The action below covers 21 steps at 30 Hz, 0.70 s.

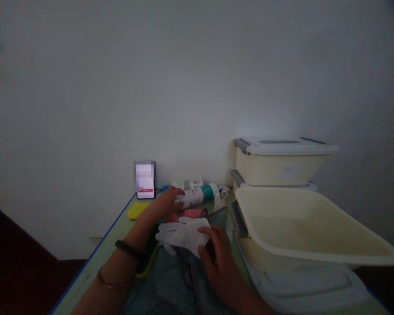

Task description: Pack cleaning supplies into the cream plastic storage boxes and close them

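A white bottle [197,196] with a teal band and printed red lettering lies on its side toward the back of the table. My left hand [168,203] is closed around its left end, which the fingers partly cover. Nearer to me, my right hand [218,251] pinches the cuff of a white glove [180,234] between thumb and fingers. The glove's fingers point left, over a grey-green cloth item [170,280] with a dark cord or zip. Between bottle and glove is a pinkish-red item [192,214], partly covered.
A phone [145,180] with a lit screen leans against the wall, behind a yellow sponge-like block [138,211]. An open cream bin [285,253] stands at right. Behind it is a lidded cream box [276,168]. A pale lid [311,288] lies under the open bin.
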{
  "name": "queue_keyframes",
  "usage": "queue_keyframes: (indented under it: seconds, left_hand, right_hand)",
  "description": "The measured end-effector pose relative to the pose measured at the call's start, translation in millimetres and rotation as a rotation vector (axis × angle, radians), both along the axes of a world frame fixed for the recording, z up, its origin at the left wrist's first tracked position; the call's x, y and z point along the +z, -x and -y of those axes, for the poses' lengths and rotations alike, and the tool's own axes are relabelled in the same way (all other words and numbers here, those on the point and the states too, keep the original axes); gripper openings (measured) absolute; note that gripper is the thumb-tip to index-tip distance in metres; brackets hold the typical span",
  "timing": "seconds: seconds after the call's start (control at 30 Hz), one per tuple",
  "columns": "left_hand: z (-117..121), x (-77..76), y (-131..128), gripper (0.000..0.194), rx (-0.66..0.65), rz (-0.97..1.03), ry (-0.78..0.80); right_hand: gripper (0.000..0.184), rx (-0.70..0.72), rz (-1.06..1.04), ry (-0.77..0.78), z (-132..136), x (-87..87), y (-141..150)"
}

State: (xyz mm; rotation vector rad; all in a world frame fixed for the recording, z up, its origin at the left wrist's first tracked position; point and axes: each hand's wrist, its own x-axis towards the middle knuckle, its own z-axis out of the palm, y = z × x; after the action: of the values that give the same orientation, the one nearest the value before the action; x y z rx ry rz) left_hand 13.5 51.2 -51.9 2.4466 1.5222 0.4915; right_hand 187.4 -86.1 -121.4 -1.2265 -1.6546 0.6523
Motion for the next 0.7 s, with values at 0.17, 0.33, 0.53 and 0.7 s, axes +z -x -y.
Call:
queue_keyframes:
  seconds: [0.17, 0.33, 0.53, 0.7]
  left_hand:
    - [-3.7, -17.2, -2.3, 0.054, 0.032, -0.123, 0.013]
    - [-5.6, -17.6, 3.9, 0.048, 0.046, -0.193, 0.094]
    - [1.9, -7.9, 5.2, 0.051, 0.028, -0.16, 0.102]
    - [8.2, 6.2, 9.0, 0.043, -0.014, -0.11, 0.12]
  right_hand:
    - [0.031, 0.021, 0.016, 0.047, 0.3, 1.9, -1.4]
    - [0.031, 0.024, 0.04, 0.051, -0.1, 0.6, -1.9]
    - [0.03, 0.033, 0.06, 0.057, -1.9, 0.4, -1.1]
    - [0.031, 0.019, 0.066, 0.077, -1.4, 2.8, -1.3]
